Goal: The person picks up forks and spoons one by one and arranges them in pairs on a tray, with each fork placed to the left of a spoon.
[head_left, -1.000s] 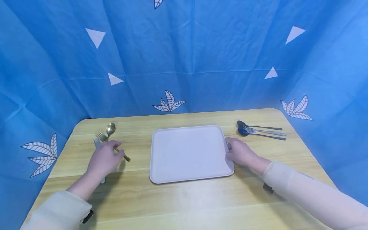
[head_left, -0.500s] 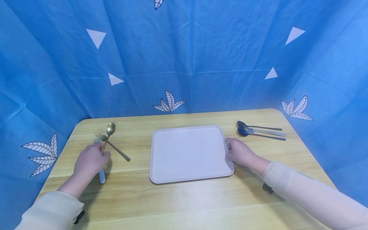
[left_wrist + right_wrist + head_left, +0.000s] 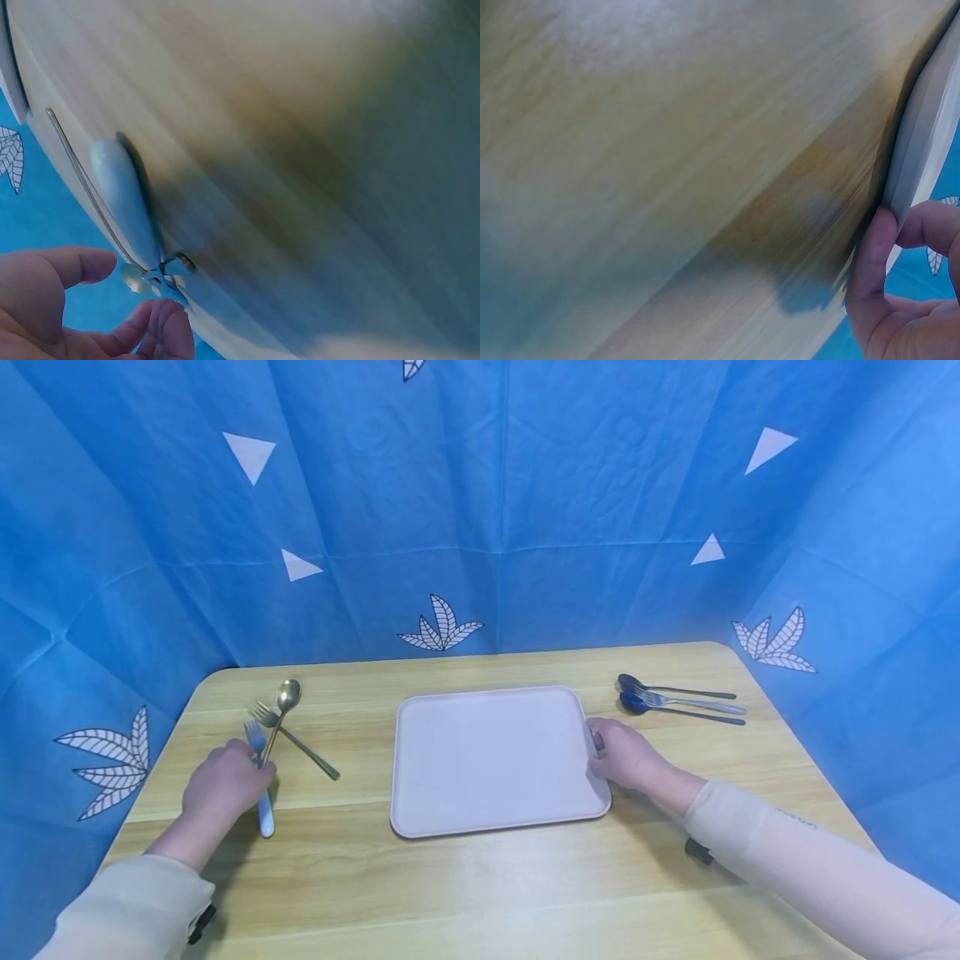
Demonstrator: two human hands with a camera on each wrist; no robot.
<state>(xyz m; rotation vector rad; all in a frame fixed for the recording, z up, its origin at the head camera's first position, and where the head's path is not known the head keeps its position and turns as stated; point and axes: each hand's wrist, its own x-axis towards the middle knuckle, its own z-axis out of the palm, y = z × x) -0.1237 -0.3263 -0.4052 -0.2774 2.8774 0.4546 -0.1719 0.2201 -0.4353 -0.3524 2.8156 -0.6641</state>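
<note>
The left hand has shifted from the gold spoon toward the pale-handled fork, loosely parted, so neither is grasped; the right hand pinches the tray.

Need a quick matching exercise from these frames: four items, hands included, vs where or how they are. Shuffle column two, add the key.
1. tray
2. gold spoon
3. right hand
4. left hand

A. pinching the tray's edge
B. thumb and fingers apart, by the pale-blue-handled fork
C. mid-table, bare on top
D. handle crossing the gold fork

Pairs: 1-C, 2-D, 3-A, 4-B
</note>
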